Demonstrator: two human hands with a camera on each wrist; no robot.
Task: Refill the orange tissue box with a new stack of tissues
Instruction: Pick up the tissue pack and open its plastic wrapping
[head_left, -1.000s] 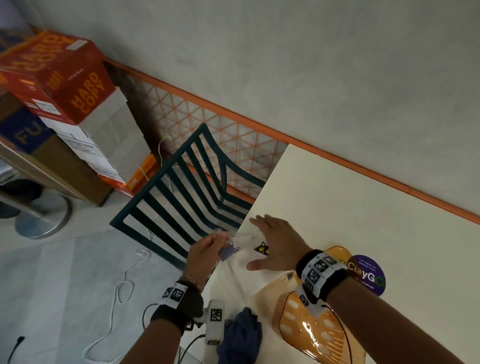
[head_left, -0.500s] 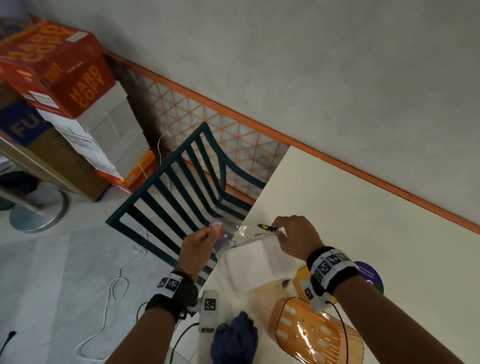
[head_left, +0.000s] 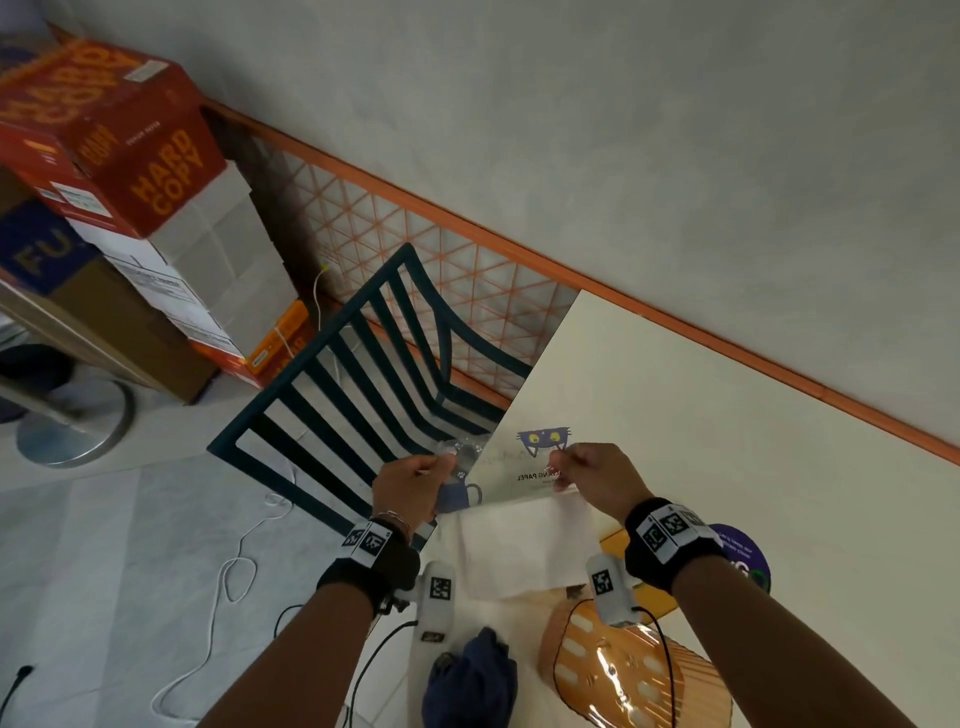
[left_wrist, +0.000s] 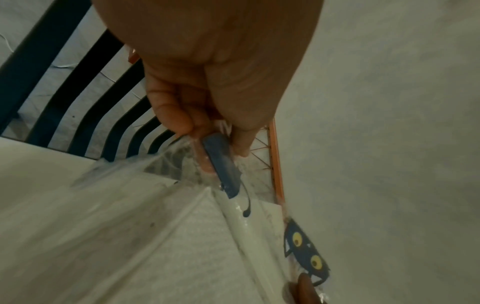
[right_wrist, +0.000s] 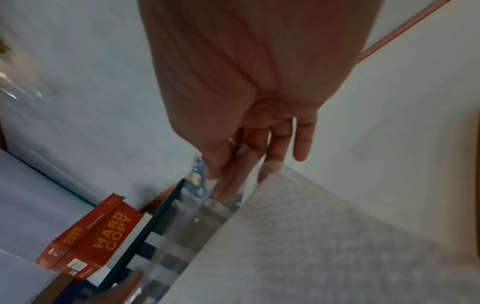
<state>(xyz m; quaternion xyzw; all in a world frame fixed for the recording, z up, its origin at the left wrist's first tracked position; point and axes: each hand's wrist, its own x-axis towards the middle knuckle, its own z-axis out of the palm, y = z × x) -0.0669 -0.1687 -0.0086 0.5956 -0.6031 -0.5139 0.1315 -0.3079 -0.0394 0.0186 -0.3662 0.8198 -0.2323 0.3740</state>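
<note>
A clear plastic wrapper (head_left: 511, 470) printed with a blue cat is stretched between both hands above the table's left corner. My left hand (head_left: 415, 480) pinches its left end (left_wrist: 221, 164). My right hand (head_left: 587, 475) pinches the right end (right_wrist: 228, 181) between thumb and fingers. A white stack of tissues (head_left: 524, 551) hangs out below the wrapper, seen close in the left wrist view (left_wrist: 182, 246) and the right wrist view (right_wrist: 324, 236). The orange tissue box (head_left: 634, 670), with oval holes, lies on the table near my right forearm.
The cream table (head_left: 727, 441) runs along a grey wall with an orange rail. A dark teal slatted chair (head_left: 363, 374) stands off the table's left corner. Stacked paper boxes (head_left: 119, 171) sit far left. A dark blue cloth (head_left: 472, 675) and a purple sticker (head_left: 748, 556) lie nearby.
My right hand went from lying flat on the pack to pinching the wrapper. Both hands lifted and drew apart, stretching the wrapper wide and baring the white tissue stack below it.
</note>
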